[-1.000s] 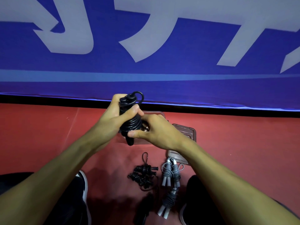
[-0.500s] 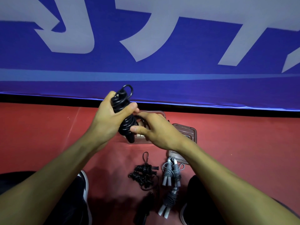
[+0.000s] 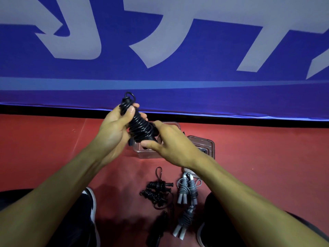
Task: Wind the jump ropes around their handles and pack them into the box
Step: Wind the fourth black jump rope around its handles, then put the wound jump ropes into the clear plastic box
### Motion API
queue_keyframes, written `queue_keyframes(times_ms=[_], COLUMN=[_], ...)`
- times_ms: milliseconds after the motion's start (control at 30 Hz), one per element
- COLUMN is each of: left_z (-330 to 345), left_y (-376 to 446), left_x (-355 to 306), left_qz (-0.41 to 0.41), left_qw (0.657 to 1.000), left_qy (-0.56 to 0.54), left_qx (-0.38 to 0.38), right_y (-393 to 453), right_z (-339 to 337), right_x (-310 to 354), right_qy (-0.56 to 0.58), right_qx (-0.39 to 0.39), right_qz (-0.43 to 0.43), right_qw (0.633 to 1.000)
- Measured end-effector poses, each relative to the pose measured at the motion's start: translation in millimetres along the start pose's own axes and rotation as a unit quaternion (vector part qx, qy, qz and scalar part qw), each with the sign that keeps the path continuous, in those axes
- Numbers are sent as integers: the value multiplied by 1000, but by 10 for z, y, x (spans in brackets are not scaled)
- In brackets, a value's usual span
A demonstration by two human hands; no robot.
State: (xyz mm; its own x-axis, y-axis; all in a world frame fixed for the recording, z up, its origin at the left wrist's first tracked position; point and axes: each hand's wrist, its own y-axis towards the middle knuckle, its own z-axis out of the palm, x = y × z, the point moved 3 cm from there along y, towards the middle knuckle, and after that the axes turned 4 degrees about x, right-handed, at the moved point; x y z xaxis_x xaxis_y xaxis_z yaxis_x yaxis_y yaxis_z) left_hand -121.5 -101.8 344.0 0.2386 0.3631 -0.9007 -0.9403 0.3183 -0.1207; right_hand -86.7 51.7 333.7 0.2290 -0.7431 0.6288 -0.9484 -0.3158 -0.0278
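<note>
Both hands [image 3: 114, 132] [image 3: 170, 145] around black rope bundle [image 3: 139, 126]

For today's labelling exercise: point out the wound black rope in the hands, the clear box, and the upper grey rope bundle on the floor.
black rope [image 3: 140, 130], head view, on the middle coils.
box [image 3: 173, 124], head view, on its far rim.
grey rope bundle [image 3: 187, 188], head view, on the wound middle.

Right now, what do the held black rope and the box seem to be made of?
Black rope: probably smooth plastic or rubber cord; its coils show glossy highlights. Box: likely clear hard plastic; the red floor shows through its wall.
</note>
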Motion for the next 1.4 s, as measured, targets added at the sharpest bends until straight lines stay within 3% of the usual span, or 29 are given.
queue_keyframes(times_ms=[233,400,733,1033,1200,1400], left_z=[-45,-146,-326,-579,-706,-970], left_y=[69,74,246,453,752,1265], left_x=[-133,-117,182,826,1216,1662], left_qz=[72,81,10,-39,-79,-126], left_qw=[988,979,978,962,938,925], left_qy=[129,167,188,199,283,300], left_qx=[-46,-84,-92,-182,-184,-195], right_y=[-12,-44,20,162,375,746], right_z=[-118,-91,179,502,629,853], right_x=[-39,-155,-430,-833,-1141,-1665], right_qy=[88,170,135,114,74,82], right_qx=[-76,-93,-151,-143,-153,-123], right_qz=[-4,24,89,160,163,193], right_qw=[993,981,975,970,972,970])
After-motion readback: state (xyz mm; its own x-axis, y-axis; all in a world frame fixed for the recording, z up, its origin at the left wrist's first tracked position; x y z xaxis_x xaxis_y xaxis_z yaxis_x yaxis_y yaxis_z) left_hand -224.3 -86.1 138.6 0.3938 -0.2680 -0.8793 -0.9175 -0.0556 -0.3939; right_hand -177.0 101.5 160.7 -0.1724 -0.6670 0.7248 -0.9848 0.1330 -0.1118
